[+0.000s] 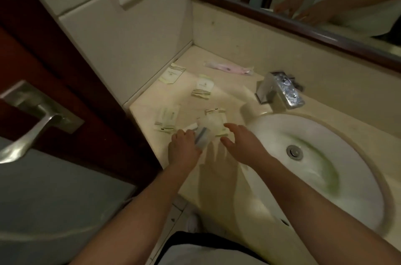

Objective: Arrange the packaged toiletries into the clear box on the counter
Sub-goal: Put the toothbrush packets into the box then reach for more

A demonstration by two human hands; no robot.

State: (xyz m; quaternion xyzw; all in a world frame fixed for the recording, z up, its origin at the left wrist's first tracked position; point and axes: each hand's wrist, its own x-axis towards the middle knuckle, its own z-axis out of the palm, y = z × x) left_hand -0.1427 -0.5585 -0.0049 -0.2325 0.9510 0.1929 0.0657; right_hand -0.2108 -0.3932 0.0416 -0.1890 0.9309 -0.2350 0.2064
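- Left hand (184,147) is gripping a small clear packet with a blue stripe (202,139), fingers curled round it. My guess is it's going in the box next.
- Small clear plastic box (213,122) is sitting just ahead of both hands on the beige stone tabletop (227,95). It's too blurry to tell what's inside.
- Right hand (240,143) is hovering open with fingers spread, just right of the box, probably to steady it.
- Cream striped paper sachets (202,87) and a long pink wrapped packet (230,68) are lying farther out beyond the hands, not boxed yet.
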